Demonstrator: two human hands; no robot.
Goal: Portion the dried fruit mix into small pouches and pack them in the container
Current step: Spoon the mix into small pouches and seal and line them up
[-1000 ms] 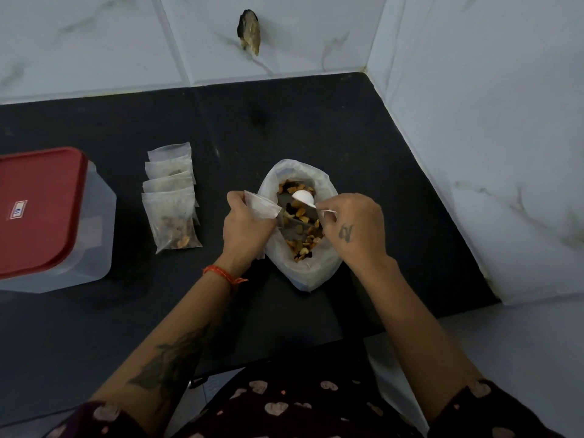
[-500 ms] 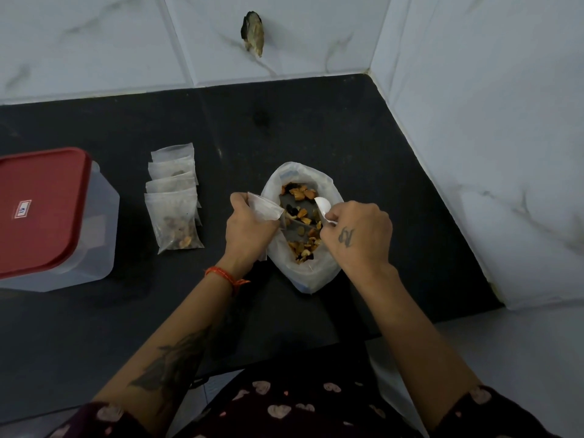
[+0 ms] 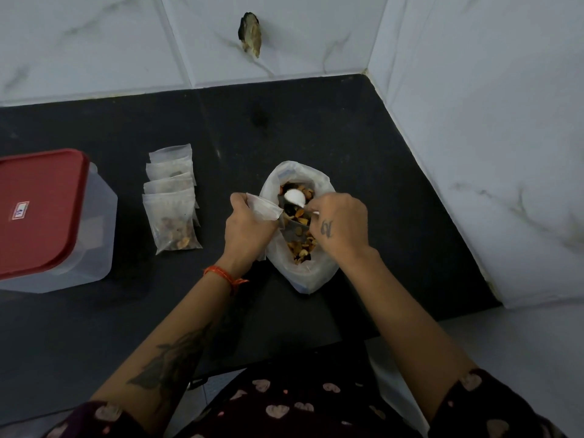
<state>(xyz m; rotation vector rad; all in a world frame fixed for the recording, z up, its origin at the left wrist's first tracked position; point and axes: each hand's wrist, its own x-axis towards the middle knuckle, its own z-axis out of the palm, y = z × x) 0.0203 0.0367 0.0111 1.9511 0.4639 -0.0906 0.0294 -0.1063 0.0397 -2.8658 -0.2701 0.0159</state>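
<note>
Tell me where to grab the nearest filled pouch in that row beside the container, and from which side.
Pinch the front pouch by its flat upper strip, coming from above. The fruit sits bunched at its near end, so the top is thin and empty. Its near edge lies bare on the counter, while the other pouches overlap behind it.

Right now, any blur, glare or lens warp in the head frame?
Head view: dim, soft light; faint sheen on the counter, no hard glare. Wide-angle bend shows along the wall edges. The spoon bowl is blown out white, and both the fruit and the pouches look soft.
</note>
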